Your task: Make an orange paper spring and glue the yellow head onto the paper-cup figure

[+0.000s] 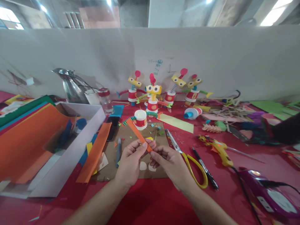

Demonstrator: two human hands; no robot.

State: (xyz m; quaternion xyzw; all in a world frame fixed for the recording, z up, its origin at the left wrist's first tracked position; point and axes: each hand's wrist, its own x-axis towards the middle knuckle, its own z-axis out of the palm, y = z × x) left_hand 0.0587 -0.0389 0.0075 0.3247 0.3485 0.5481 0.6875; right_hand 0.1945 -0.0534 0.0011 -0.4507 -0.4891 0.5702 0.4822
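An orange paper strip [136, 131] slants over a brown cardboard sheet [131, 137], its near end between both hands. My left hand [132, 159] pinches the strip with thumb and fingers. At the strip's lower end, my right hand [170, 161] is closed on it with thumb and forefinger. Beyond the hands stands a white and red paper cup [140, 119] with green coiled paper arms. Two pale paper pieces [142, 166] lie on the cardboard just below the fingers. Scissors with yellow handles [195, 170] rest open to the right of my right hand.
Cup figures [152, 104] stand along the wall. On the left are a white box [67, 165] with coloured sheets, a wide orange strip [95, 156], a glass jar [106, 101] and a steel jug [71, 86]. A pen [205, 168] and yellow glue gun [220, 151] lie right.
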